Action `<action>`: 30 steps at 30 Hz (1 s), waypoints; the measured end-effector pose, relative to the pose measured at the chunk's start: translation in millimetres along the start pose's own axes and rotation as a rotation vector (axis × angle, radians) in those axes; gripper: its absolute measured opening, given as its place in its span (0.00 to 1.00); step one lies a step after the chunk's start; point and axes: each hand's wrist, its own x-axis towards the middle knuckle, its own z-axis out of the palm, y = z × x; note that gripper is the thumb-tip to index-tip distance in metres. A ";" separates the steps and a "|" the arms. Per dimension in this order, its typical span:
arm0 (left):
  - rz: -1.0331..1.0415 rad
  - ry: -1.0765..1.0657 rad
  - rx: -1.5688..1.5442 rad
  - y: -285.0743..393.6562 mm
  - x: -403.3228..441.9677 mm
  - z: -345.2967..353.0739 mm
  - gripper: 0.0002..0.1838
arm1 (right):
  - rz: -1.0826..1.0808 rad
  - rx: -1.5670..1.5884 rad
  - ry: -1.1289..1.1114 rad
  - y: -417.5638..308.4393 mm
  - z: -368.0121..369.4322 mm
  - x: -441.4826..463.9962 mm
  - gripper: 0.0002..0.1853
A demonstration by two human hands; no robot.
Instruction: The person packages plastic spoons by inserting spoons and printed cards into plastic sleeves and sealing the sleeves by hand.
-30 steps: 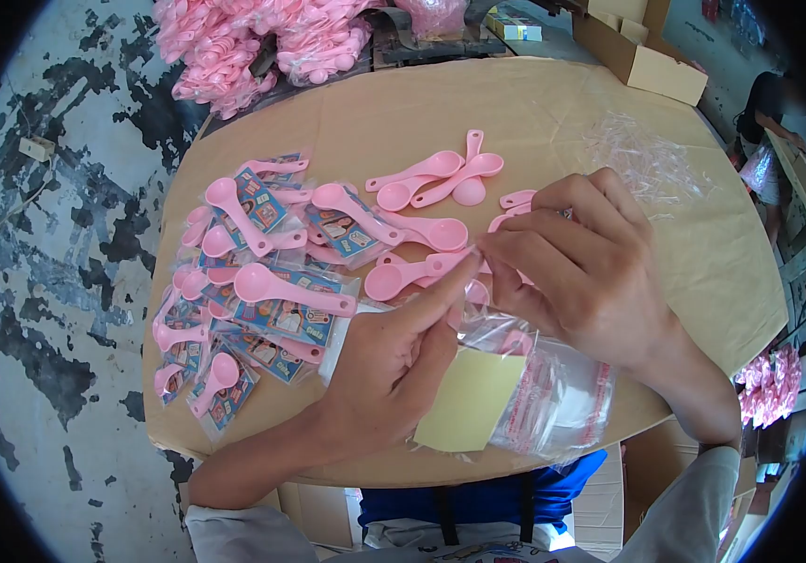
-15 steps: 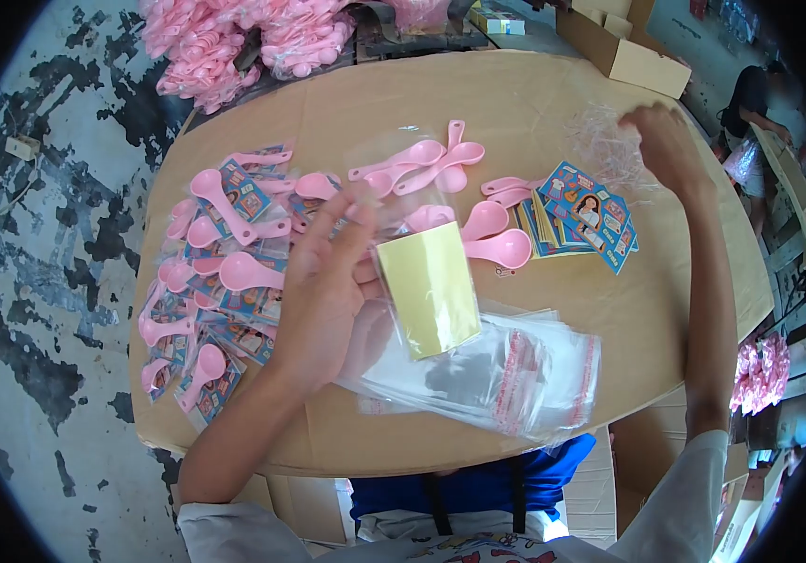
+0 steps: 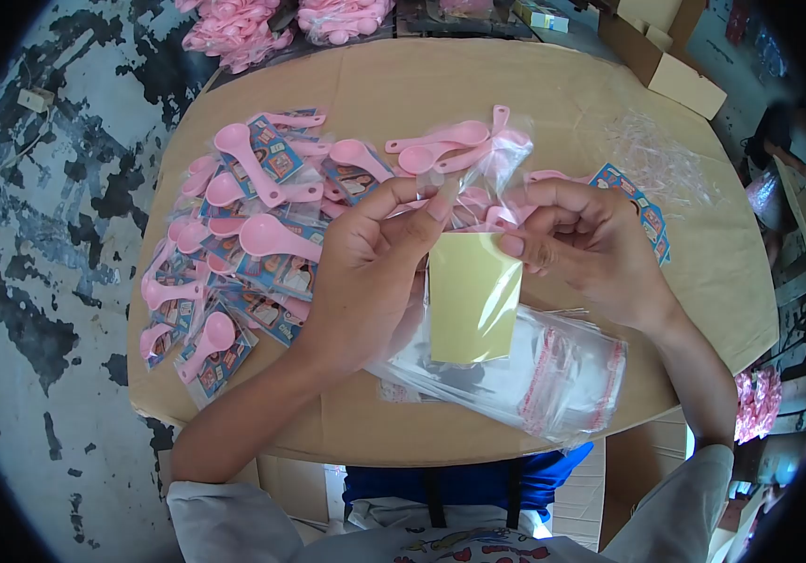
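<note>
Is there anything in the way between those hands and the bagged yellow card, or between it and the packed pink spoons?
Nothing visible blocks the hands: the left hand and right hand both hold the bagged yellow card near its top. Between it and the packed pink spoons is the left hand itself.

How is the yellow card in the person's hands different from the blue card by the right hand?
The yellow card looks plain, but the blue card has printing on it. The yellow card is in a clear bag held up by the left hand and right hand, while the blue card lies partly hidden behind the right hand. Both look thin and flat.
</note>
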 end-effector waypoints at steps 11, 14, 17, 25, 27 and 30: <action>0.031 -0.056 0.022 5.7 -4.7 4.3 0.15 | -0.068 0.055 0.010 -0.6 -1.2 0.9 0.10; 0.107 -0.171 0.285 2.6 -0.4 -5.9 0.14 | -0.065 0.101 0.043 -0.3 -1.3 -0.1 0.11; 0.134 -0.253 0.240 8.2 4.7 -9.8 0.12 | -0.137 0.115 0.006 5.5 -6.2 1.3 0.12; 0.299 -0.337 0.475 11.9 5.9 -19.8 0.08 | -0.516 -0.366 -0.108 5.8 -22.8 8.1 0.15; 0.323 -0.375 0.546 17.4 4.5 -22.0 0.07 | -0.559 -0.383 -0.106 6.6 -21.8 9.0 0.16; 0.308 -0.439 0.520 21.3 5.2 -28.2 0.03 | -0.615 -0.448 -0.118 4.3 -19.7 8.0 0.16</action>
